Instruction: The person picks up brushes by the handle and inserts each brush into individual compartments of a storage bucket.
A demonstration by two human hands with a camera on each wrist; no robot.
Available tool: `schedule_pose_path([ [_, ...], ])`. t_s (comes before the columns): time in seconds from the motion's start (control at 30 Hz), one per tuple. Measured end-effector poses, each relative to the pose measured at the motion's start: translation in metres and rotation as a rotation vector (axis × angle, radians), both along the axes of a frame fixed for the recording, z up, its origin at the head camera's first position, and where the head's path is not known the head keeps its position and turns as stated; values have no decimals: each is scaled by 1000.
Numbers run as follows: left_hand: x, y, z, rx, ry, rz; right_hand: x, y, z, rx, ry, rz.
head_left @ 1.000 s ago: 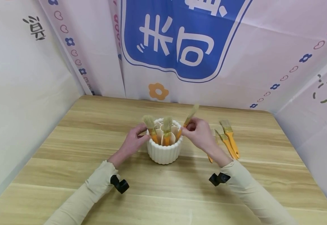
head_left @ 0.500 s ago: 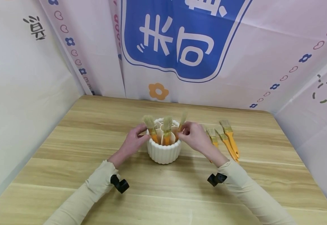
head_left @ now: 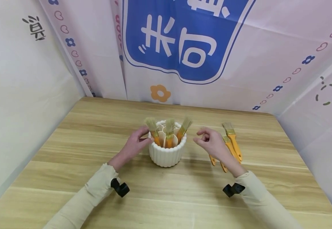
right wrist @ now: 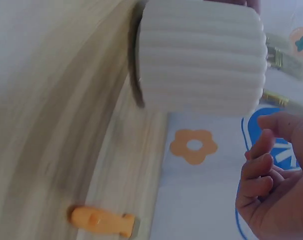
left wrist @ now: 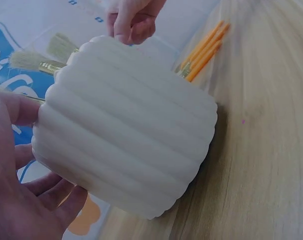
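Left hand [head_left: 132, 144] spreads fingers against the round, white, ceramic-looking pot [head_left: 166, 156], seemingly steadying it; beside it, loosely curled right hand [head_left: 213, 144] pinches nothing.

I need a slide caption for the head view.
Three brushes stand in a ribbed white holder between left hand and right hand; more brushes lie on the table.

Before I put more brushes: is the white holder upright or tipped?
Upright: in the head view, the white holder stands base-down on the table, rim facing up.
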State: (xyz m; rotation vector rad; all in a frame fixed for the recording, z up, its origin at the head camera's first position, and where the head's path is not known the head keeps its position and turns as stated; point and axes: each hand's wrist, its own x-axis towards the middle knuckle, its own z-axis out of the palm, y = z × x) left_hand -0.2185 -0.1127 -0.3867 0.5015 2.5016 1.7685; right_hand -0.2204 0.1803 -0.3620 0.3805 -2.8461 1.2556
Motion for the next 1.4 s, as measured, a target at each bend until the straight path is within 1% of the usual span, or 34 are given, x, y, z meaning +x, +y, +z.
schedule_pose_path([
  [0.1,0,0,-2,5,7,-15,1,14,-5,24,1,-29],
  [0.27,-1,2,-3,5,5,-9,0,39,-10,49,-25,-89],
  [0.4,-2,2,-4,16,-3,-8,0,59,-16,58,-68,-128],
  [0.57,-2,3,-3,24,-10,-7,2,77,-19,88,-73,-177],
  [0.73,-3,3,-3,29,-27,1,4,85,-19,108,-49,-205],
  [0.97,-4,5,-4,39,-35,6,6,93,-19,118,-52,-237],
  [1.17,-6,6,-4,58,-51,17,8,100,-21,139,-36,-261],
  [1.4,-7,6,-5,89,-70,58,9,108,-22,123,-48,-273],
])
